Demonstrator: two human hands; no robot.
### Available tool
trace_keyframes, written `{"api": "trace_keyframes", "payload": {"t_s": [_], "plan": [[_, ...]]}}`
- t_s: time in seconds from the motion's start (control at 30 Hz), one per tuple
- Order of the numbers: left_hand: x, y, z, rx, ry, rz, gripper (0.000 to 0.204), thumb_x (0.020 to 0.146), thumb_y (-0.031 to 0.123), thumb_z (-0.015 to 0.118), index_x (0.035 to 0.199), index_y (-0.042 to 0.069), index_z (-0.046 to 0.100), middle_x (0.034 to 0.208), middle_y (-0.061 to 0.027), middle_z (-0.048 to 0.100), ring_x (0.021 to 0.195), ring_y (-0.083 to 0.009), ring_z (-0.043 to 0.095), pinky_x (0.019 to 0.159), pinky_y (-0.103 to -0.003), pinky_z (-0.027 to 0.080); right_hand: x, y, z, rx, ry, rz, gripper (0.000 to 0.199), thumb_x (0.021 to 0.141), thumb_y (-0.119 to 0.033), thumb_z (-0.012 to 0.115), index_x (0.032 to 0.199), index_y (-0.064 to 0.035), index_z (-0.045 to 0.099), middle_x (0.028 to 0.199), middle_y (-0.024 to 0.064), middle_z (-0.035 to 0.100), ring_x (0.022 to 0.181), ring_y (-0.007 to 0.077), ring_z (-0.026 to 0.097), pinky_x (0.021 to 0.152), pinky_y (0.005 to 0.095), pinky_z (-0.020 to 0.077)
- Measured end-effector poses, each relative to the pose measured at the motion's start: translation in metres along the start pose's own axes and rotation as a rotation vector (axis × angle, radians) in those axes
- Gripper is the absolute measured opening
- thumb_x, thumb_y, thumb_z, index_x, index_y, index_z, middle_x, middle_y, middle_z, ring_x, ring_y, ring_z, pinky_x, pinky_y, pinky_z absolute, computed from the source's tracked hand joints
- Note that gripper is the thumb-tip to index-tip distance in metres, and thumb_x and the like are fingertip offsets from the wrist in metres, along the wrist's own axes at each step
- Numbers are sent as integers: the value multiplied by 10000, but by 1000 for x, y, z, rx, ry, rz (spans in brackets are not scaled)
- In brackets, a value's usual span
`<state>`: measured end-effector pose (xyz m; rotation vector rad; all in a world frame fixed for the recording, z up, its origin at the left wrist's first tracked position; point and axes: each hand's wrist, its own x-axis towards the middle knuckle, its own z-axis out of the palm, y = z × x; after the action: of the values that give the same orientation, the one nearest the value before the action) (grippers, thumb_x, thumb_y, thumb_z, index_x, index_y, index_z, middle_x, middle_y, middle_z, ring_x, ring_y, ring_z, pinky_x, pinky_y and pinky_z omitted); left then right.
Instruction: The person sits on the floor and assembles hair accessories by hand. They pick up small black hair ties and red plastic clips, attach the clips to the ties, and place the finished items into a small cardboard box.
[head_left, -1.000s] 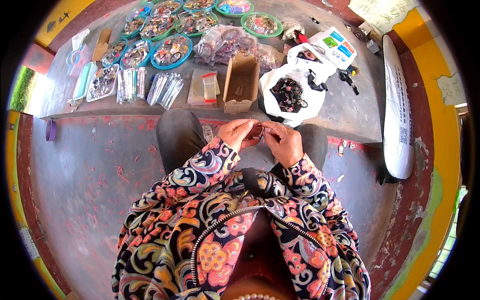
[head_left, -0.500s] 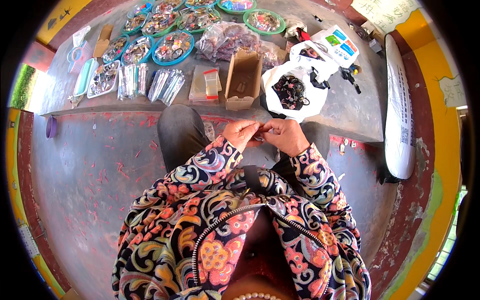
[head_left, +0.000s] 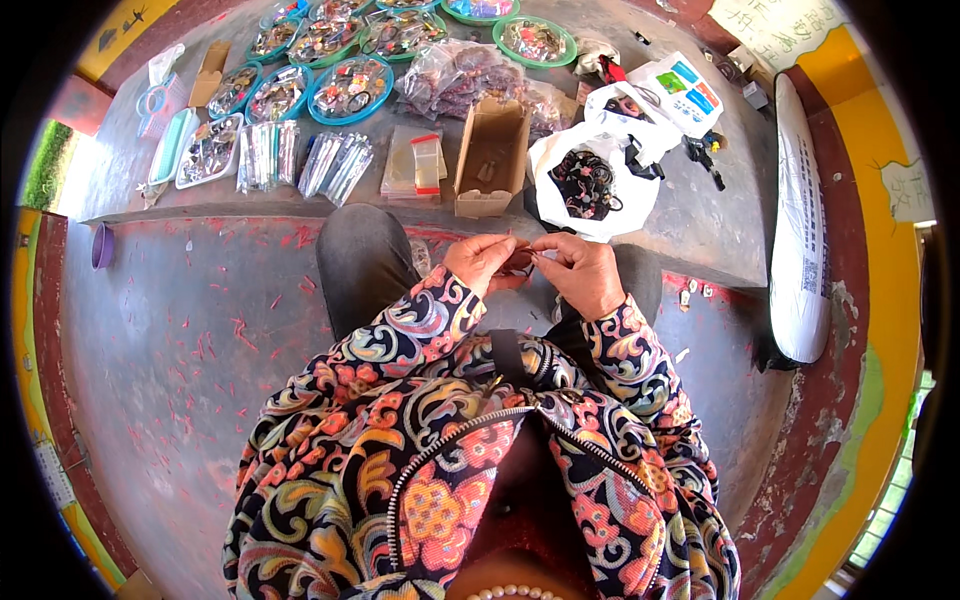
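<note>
My left hand (head_left: 482, 262) and my right hand (head_left: 582, 277) meet in front of my knees, fingertips nearly touching. Both are closed in a pinch around a small, thin, dark thing (head_left: 520, 262); the fingers cover most of it, so its kind is unclear. Just beyond the right hand, on the raised ledge, an open white plastic bag (head_left: 549, 205) holds black bands with small ornaments (head_left: 585, 183). An open cardboard box (head_left: 484, 203) stands beyond the left hand. Beside it lies a stack of clear plastic sleeves (head_left: 402, 180) with a red-edged packet (head_left: 427, 165) on top.
Blue and green round trays (head_left: 342, 121) of small items fill the back left. Slim clear-wrapped packs (head_left: 335, 168) and a white basket (head_left: 236, 132) sit nearer the edge. Filled plastic bags (head_left: 455, 80) lie behind the box. A long white sack (head_left: 800, 220) leans at the right.
My right hand has turned and its fingers have opened out a little, showing more of the small dark thing. Both hands stay at nearly the same place. The view has shifted slightly.
</note>
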<state>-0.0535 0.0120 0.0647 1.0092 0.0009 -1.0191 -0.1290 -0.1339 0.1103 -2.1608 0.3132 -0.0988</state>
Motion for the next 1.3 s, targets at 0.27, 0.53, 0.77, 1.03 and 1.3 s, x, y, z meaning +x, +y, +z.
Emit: {"api": "trace_keyframes", "payload": {"t_s": [0.27, 0.53, 0.77, 1.03, 1.3], "plan": [[-1, 0, 1, 47, -8, 18, 254, 862, 167, 435, 1005, -25, 522, 898, -121, 573, 824, -198, 573, 713, -305, 496, 1, -4, 0, 32, -83, -8, 104, 708, -63, 592, 806, -30, 606, 451, -36, 411, 431, 17, 336, 392, 203, 274], [-1, 0, 2, 36, 18, -13, 222, 856, 143, 449, 988, -22, 518, 877, -115, 574, 806, -200, 579, 696, -311, 504, 4, 4, 5, 127, -119, 15, 95, 721, -51, 569, 797, -4, 601, 499, -48, 466, 453, 1, 362, 402, 173, 283], [0, -1, 2, 0, 9, -4, 217, 854, 148, 454, 979, -18, 520, 871, -115, 575, 790, -195, 582, 679, -306, 507, 4, 18, 18, 365, -62, 66, 104, 728, -3, 551, 826, 13, 581, 607, -35, 528, 527, -12, 441, 449, 143, 334], [0, -2, 1, 16, 21, -27, 225, 854, 158, 458, 982, -15, 523, 857, -103, 577, 762, -182, 585, 651, -295, 511, 7, 13, 12, 218, -193, 124, 89, 722, -22, 556, 804, 11, 566, 577, -30, 518, 503, -15, 419, 433, 144, 316], [1, -6, 1, 91, 41, -7, 206, 853, 135, 454, 977, -12, 528, 863, -98, 582, 745, -185, 589, 642, -302, 516, 11, 7, 2, 142, -328, 85, 115, 705, -37, 554, 805, 14, 580, 603, 4, 547, 560, 31, 473, 482, 174, 374]]}}
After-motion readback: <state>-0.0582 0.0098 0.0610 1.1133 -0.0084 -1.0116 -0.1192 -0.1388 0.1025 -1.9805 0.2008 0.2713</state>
